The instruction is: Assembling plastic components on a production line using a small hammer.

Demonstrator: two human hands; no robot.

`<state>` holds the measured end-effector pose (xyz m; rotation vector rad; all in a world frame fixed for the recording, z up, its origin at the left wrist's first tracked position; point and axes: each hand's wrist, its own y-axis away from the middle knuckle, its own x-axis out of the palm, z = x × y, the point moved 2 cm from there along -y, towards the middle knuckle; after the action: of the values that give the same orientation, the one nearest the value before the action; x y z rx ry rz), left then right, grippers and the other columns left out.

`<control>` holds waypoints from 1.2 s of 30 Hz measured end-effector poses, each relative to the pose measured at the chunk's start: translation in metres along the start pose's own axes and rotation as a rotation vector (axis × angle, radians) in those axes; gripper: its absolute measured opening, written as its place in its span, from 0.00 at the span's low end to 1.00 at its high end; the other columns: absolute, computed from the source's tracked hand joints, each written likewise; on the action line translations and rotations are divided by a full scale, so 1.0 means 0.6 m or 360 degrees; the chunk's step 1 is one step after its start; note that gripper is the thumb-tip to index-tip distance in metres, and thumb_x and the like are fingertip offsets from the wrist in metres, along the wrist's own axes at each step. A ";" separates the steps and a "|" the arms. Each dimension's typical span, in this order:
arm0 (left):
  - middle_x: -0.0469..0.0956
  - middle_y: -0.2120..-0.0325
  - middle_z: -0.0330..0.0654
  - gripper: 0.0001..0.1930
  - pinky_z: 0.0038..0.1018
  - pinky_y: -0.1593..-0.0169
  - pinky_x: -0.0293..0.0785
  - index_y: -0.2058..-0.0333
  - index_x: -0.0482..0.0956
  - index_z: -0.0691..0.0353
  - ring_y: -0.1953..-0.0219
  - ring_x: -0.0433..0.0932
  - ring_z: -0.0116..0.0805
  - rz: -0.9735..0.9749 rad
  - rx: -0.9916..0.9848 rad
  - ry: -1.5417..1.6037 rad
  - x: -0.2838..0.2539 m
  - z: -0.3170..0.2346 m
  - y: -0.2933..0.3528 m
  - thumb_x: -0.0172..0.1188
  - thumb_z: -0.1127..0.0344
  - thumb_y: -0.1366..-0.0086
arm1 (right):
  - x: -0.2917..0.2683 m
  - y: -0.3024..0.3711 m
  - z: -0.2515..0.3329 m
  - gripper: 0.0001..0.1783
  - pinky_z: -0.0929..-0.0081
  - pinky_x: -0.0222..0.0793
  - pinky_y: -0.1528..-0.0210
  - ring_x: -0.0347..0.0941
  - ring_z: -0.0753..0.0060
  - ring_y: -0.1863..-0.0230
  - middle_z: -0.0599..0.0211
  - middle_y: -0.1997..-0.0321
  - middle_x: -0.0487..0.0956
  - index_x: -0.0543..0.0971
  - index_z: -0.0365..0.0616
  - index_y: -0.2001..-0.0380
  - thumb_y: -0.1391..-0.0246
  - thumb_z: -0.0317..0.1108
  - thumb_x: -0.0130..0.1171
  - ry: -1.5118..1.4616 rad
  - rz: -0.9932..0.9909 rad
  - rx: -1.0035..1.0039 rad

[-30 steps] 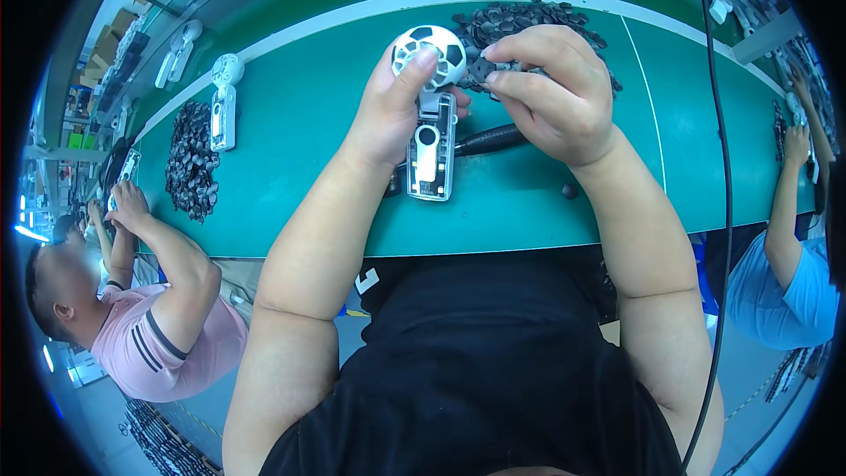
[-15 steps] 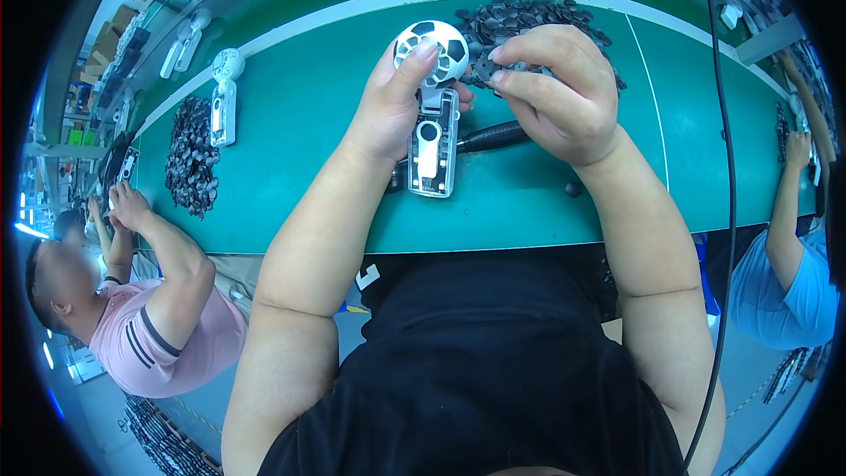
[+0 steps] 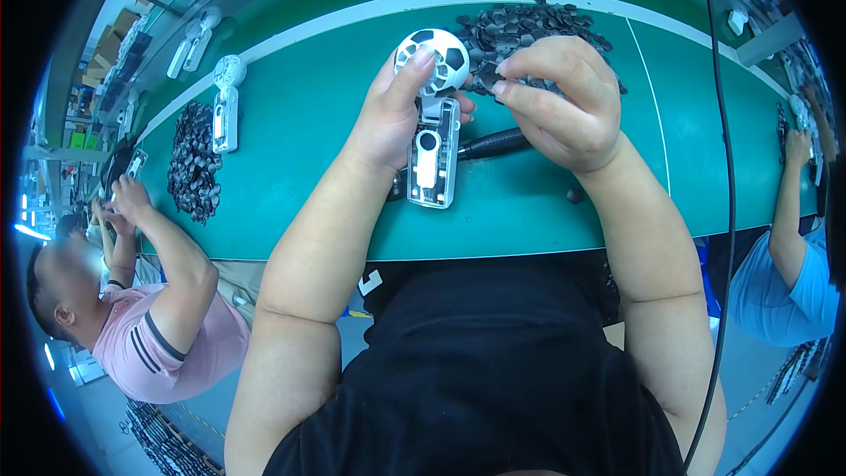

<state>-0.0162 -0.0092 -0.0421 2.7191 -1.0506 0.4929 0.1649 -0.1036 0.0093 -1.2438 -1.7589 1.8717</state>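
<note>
My left hand point(image 3: 395, 97) is closed around a white handheld device with a football-patterned round head point(image 3: 443, 50) and a clear-edged rectangular body point(image 3: 431, 167). The thumb presses on the head, and the body points down toward me. Just to the right of the head, my right hand point(image 3: 568, 101) pinches a small flat black piece point(image 3: 487, 79) between thumb and forefinger; its outline partly merges with the pile behind. That pile of black pieces point(image 3: 520, 25) lies beyond my right hand. A black-handled tool point(image 3: 493, 144) lies on the table behind the device.
On the green table point(image 3: 511, 220), a second black pile point(image 3: 192, 167) and another white device point(image 3: 226, 110) lie at left. A loose black piece point(image 3: 575, 196) sits near the front edge. A black cable point(image 3: 730, 167) hangs at right. Co-workers sit on both sides.
The view has shifted a little, so the table sits slightly lower. Both of my hands keep nearly the same pose around the device and the black piece.
</note>
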 end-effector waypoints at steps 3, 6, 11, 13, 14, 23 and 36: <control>0.84 0.68 0.47 0.29 0.30 0.61 0.87 0.50 0.76 0.63 0.67 0.86 0.35 -0.0064 0.0006 -0.0062 0.008 -0.003 0.006 0.55 0.40 0.30 | -0.003 0.001 0.004 0.07 0.73 0.78 0.68 0.79 0.65 0.66 0.67 0.63 0.80 0.81 0.44 0.75 0.62 0.27 0.68 0.0000 -0.0004 0.0001; 0.84 0.66 0.48 0.29 0.31 0.61 0.87 0.50 0.76 0.63 0.66 0.87 0.35 -0.0074 0.0019 -0.0067 0.009 -0.006 0.009 0.56 0.40 0.30 | -0.002 0.005 0.006 0.14 0.70 0.76 0.65 0.80 0.63 0.65 0.63 0.62 0.81 0.83 0.45 0.70 0.65 0.19 0.70 -0.0045 0.0043 0.0040; 0.84 0.63 0.48 0.28 0.31 0.61 0.87 0.50 0.76 0.64 0.65 0.86 0.35 -0.0115 0.0080 -0.0058 0.011 -0.007 0.009 0.56 0.41 0.30 | 0.004 0.003 0.007 0.14 0.70 0.75 0.66 0.79 0.63 0.65 0.64 0.62 0.81 0.83 0.44 0.70 0.65 0.20 0.71 -0.0033 0.0038 0.0038; 0.83 0.62 0.48 0.28 0.30 0.61 0.87 0.49 0.76 0.63 0.65 0.86 0.35 -0.0110 0.0084 -0.0061 0.013 -0.008 0.010 0.57 0.42 0.31 | 0.010 0.007 -0.001 0.13 0.72 0.75 0.66 0.79 0.66 0.65 0.64 0.63 0.81 0.83 0.44 0.69 0.63 0.20 0.72 -0.0114 0.0052 0.0123; 0.83 0.61 0.47 0.28 0.30 0.61 0.87 0.48 0.75 0.63 0.65 0.86 0.35 -0.0107 0.0086 -0.0063 0.014 -0.009 0.010 0.58 0.42 0.31 | 0.012 0.009 -0.003 0.13 0.72 0.75 0.66 0.79 0.67 0.65 0.64 0.63 0.81 0.83 0.43 0.69 0.61 0.21 0.72 -0.0155 0.0059 0.0165; 0.80 0.61 0.46 0.27 0.28 0.64 0.86 0.43 0.69 0.61 0.67 0.85 0.34 -0.0091 0.0082 -0.0197 0.026 -0.015 0.016 0.59 0.47 0.31 | 0.026 0.017 0.002 0.05 0.78 0.72 0.63 0.76 0.78 0.66 0.66 0.65 0.81 0.82 0.42 0.67 0.46 0.26 0.69 -0.0783 0.0348 0.1251; 0.79 0.59 0.46 0.29 0.27 0.64 0.85 0.41 0.67 0.62 0.67 0.84 0.33 -0.0022 0.0073 -0.0328 0.029 -0.011 0.017 0.60 0.48 0.30 | 0.030 0.027 -0.007 0.09 0.83 0.68 0.60 0.72 0.85 0.64 0.74 0.66 0.77 0.77 0.42 0.64 0.41 0.32 0.68 -0.1259 0.0426 0.1673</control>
<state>-0.0125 -0.0253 -0.0289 2.8640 -1.0786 0.2402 0.1627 -0.0914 -0.0120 -0.3284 -0.4988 3.0468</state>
